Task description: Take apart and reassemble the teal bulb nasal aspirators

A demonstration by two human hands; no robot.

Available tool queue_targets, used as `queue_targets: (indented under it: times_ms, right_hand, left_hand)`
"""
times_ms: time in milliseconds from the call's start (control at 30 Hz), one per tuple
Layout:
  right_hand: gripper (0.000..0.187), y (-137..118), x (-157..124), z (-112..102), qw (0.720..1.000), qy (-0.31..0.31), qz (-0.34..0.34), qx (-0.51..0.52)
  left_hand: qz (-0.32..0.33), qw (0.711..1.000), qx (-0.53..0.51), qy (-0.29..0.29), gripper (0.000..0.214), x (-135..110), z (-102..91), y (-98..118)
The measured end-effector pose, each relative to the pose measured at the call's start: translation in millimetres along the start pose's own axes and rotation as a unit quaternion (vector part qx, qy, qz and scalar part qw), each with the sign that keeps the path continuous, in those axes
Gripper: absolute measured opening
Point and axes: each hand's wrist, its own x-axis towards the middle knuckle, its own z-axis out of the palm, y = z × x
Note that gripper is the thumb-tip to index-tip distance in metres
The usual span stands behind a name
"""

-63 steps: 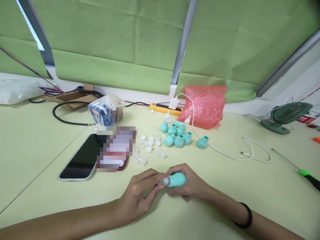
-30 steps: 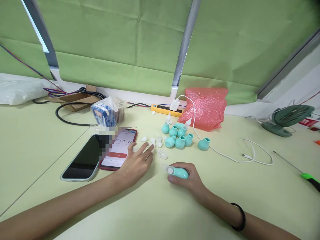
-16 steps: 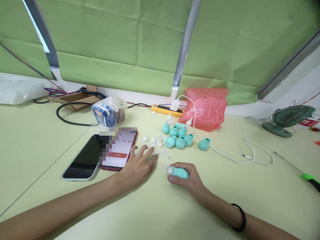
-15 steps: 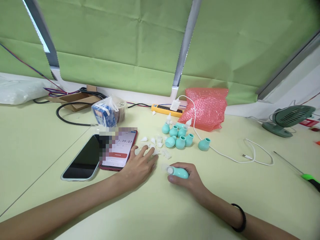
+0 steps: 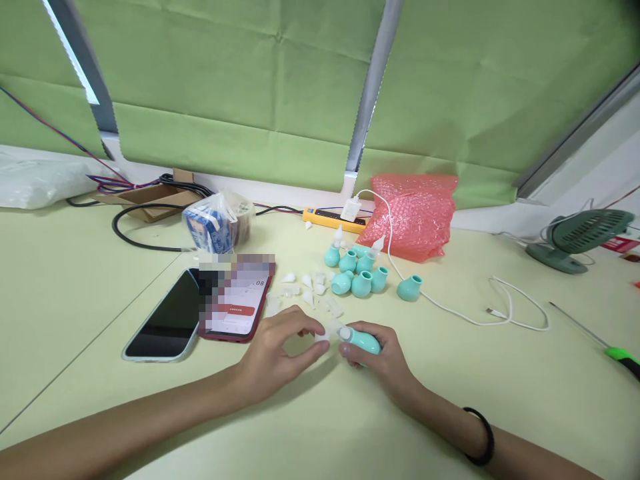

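Observation:
My right hand (image 5: 383, 350) is wrapped round a teal squeeze bulb (image 5: 365, 341) lying sideways, its mouth facing left. A clear connector (image 5: 334, 327) sticks out of that mouth. Between the thumb and fingertips of my left hand (image 5: 285, 347) is a small translucent white piece (image 5: 321, 337), close to the connector; whether they touch I cannot tell. Beyond my hands stand several teal bulbs (image 5: 361, 283), a few with white nozzle tips. Loose white tips (image 5: 309, 299) and clear connectors (image 5: 334, 307) lie scattered left of them.
Two phones, a black-screened one (image 5: 165, 320) and a red-cased one (image 5: 240, 300), lie to the left. Behind are a bagged blue package (image 5: 210, 227), a yellow power strip (image 5: 325, 219) and a pink bubble-wrap bag (image 5: 415, 217). A white cable (image 5: 455, 319), screwdriver (image 5: 617, 357) and green fan (image 5: 585, 233) are rightward.
My left hand has left the scattered loose parts, coming toward me and right with a small white piece pinched in it. My right hand keeps the bulb nearly in place.

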Motion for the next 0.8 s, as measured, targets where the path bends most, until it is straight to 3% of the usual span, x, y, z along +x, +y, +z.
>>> queue_targets:
  times_ms: [133, 233, 333, 467, 600, 800]
  right_hand:
    - [0.019, 0, 0, 0, 1.000, -0.001, -0.008, -0.005]
    - [0.019, 0, -1, 0, 1.000, 0.002, -0.014, -0.026]
    - [0.019, -1, -1, 0, 0.999, 0.004, -0.022, -0.048]
    - [0.019, -1, -3, 0, 0.997, 0.009, -0.036, -0.065]
    - [0.015, 0, -4, 0, 0.989, 0.017, -0.091, -0.112]
    - [0.012, 6, -6, 3, 0.968, 0.065, -0.170, -0.173]
  left_hand:
    - [-0.132, 0.983, -0.126, 0.011, 0.005, -1, 0.2, 8]
    - [-0.181, 0.958, -0.218, 0.039, 0.021, -2, 0.4, 9]
    - [-0.204, 0.943, -0.262, 0.016, 0.040, -2, 0.8, 9]
    - [-0.239, 0.942, -0.237, 0.006, 0.020, 1, 0.6, 8]
    - [-0.277, 0.929, -0.244, -0.025, 0.022, 6, -1.8, 4]
    - [-0.336, 0.864, -0.363, -0.092, 0.019, 13, -5.1, -8]
